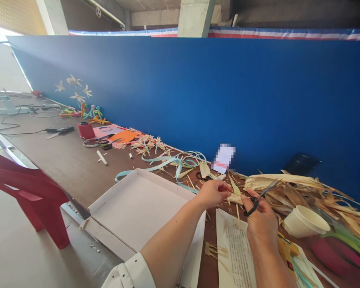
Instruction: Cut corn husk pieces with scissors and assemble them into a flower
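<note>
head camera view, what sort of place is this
Probably a craft workspace: a long brown table along a blue partition bears what look like dried corn husks and handmade white flowers, and the right hand holds scissors.

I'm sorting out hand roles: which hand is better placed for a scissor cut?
Probably the right hand: it holds the scissors, though their blades point away from the pale husk piece. The left hand is at that piece.
</note>
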{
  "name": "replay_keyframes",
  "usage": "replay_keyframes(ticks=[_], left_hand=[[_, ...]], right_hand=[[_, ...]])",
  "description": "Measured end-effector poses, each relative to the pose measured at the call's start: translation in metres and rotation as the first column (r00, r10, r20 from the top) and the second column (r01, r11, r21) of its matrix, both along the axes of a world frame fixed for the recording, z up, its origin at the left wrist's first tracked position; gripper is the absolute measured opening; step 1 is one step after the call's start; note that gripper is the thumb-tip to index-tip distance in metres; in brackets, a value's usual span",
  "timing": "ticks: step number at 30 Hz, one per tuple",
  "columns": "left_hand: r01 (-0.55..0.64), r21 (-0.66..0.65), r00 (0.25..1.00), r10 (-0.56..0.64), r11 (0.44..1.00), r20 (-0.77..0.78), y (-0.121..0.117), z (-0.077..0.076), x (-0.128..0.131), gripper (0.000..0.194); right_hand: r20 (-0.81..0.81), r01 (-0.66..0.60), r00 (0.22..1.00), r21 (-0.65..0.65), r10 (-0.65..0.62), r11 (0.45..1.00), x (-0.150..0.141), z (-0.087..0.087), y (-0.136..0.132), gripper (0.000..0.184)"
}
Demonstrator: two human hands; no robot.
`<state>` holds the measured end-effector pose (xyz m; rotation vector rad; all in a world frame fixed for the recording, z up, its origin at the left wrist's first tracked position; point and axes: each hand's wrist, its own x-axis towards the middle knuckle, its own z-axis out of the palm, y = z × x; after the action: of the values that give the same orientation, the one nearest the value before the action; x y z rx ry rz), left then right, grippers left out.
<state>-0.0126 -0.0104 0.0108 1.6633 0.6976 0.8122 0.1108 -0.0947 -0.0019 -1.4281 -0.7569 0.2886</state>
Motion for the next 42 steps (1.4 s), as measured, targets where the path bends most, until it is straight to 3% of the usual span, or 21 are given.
replay_keyframes(ticks=[2, 5, 8, 11, 16, 23, 26, 28, 31, 33, 35, 38, 42], left_hand=[[-0.072, 0.252, 0.997, 0.077, 0.965, -0.008, -0.004, 0.004, -0.002, 0.015], [-0.036, 0.616, 0.995, 0.087, 0.787, -0.053, -0.013, 0.008, -0.004, 0.023], [0.042, 0.792, 0.972, 0.16, 0.609, -0.174, -0.02, 0.009, -0.003, 0.024], [0.059, 0.859, 0.942, 0.257, 0.509, -0.217, -0.025, 0.011, -0.003, 0.018], [0.053, 0.886, 0.923, 0.315, 0.46, -0.219, -0.026, 0.011, -0.004, 0.022], [0.057, 0.883, 0.927, 0.304, 0.466, -0.22, -0.023, 0.009, -0.004, 0.02], [0.048, 0.869, 0.932, 0.291, 0.493, -0.217, -0.024, 0.007, -0.003, 0.019], [0.011, 0.834, 0.939, 0.281, 0.551, -0.198, -0.023, 0.004, -0.001, 0.018], [-0.116, 0.664, 0.958, 0.26, 0.739, -0.123, -0.019, -0.001, 0.004, 0.015], [-0.192, 0.408, 0.974, 0.224, 0.892, -0.033, -0.015, -0.002, 0.006, 0.013], [-0.219, 0.093, 0.974, 0.212, 0.971, 0.078, -0.012, 0.0, 0.006, 0.013], [-0.176, -0.279, 0.94, 0.245, 0.944, 0.237, -0.008, 0.007, 0.003, 0.012], [-0.049, -0.478, 0.885, 0.26, 0.877, 0.387, -0.007, 0.017, -0.004, 0.018]], right_hand=[[-0.01, 0.03, 0.999, -0.008, -0.03, 1.0, 0.0, 0.001, 0.0, 0.056], [-0.06, 0.035, 0.998, -0.023, -0.037, 0.999, -0.003, 0.005, -0.002, 0.059], [-0.097, 0.037, 0.994, -0.024, -0.039, 0.999, -0.008, 0.01, -0.003, 0.059], [-0.114, 0.03, 0.993, -0.025, -0.033, 0.999, -0.012, 0.013, -0.003, 0.057], [-0.117, 0.005, 0.993, 0.004, -0.004, 1.0, -0.013, 0.012, -0.002, 0.056], [-0.051, 0.017, 0.999, -0.025, -0.018, 1.0, -0.01, 0.008, -0.001, 0.058], [-0.048, 0.022, 0.999, -0.025, -0.023, 0.999, -0.01, 0.008, -0.001, 0.058], [-0.02, 0.027, 0.999, -0.039, -0.027, 0.999, -0.009, 0.007, -0.001, 0.058], [0.018, 0.006, 1.0, -0.082, -0.004, 0.997, -0.009, 0.006, -0.001, 0.057], [0.02, -0.033, 0.999, -0.107, 0.036, 0.994, -0.009, 0.005, -0.001, 0.058], [0.018, -0.079, 0.996, -0.142, 0.083, 0.987, -0.01, 0.004, -0.001, 0.057], [0.006, -0.216, 0.975, -0.232, 0.223, 0.949, -0.013, 0.005, -0.002, 0.053], [0.017, -0.419, 0.891, -0.355, 0.454, 0.836, -0.016, 0.008, -0.004, 0.049]])
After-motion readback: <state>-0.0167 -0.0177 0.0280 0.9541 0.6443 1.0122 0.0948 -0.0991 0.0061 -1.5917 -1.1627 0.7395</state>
